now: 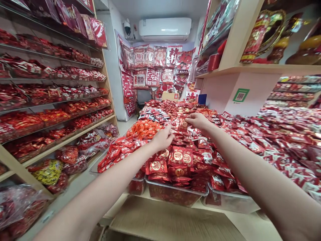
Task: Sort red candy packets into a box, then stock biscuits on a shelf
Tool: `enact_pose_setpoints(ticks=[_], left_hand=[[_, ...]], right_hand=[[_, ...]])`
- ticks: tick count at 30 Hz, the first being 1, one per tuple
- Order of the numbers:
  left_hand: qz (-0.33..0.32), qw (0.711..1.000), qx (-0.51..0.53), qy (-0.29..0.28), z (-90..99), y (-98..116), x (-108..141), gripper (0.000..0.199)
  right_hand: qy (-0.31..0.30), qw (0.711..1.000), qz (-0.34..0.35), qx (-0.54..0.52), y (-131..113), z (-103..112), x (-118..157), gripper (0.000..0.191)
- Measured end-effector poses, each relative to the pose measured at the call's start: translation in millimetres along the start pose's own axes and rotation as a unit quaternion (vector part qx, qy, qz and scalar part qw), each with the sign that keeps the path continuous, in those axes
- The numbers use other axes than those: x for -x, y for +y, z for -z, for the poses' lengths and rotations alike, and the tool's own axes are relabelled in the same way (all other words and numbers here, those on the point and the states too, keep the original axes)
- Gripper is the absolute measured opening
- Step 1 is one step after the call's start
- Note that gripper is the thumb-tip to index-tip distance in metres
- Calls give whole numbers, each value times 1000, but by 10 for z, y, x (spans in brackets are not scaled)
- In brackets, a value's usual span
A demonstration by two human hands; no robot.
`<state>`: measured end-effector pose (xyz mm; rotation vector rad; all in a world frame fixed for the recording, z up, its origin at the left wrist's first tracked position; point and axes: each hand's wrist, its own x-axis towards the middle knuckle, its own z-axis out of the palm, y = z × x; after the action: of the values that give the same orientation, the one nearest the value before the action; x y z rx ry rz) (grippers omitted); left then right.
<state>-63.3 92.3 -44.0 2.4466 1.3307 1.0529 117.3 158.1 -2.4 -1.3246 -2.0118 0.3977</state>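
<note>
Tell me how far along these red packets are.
Red packets already heap the front middle bin. Your right hand seems to hold one sachet; your left hand is over the pile, grip unclear. That sachet appears left to lay down; how many more, I can't tell.

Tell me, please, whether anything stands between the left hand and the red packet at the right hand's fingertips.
Nothing visible stands between the left hand and the red packet at the right hand's fingertips; the heaped packets appear to lie below that gap.
</note>
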Motion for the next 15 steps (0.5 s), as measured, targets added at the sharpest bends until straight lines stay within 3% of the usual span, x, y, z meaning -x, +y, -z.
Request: enact_pose_setpoints(ticks=[6,10,15], left_hand=[[49,997,51,24,9,-36,-141,44],[54,996,58,25,-30,-119,-194,47],[55,996,66,19,-82,-182,-238,56]], right_hand=[[-9,999,34,-33,-144,7,130,17],[42,997,63,-17,-277,57,190,15],[56,995,79,5,-231,85,298,13]])
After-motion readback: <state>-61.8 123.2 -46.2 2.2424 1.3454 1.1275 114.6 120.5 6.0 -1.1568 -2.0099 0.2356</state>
